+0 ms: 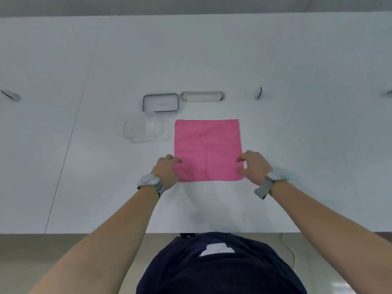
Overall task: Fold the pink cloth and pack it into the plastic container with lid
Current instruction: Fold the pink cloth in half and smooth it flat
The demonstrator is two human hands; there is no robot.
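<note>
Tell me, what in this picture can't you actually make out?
- Head view: the clear plastic container is see-through against the white table, so its depth and contents are unclear.
- The near corners of the pink cloth lie under the left hand and right hand, so the grip is hidden.
- The dark-rimmed lid and the white tray are too small for detail.

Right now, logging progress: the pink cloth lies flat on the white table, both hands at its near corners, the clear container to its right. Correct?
Not quite. The head view shows the clear container left of the pink cloth, not right. The rest holds: flat on the white table, left hand, right hand at near corners.
</note>
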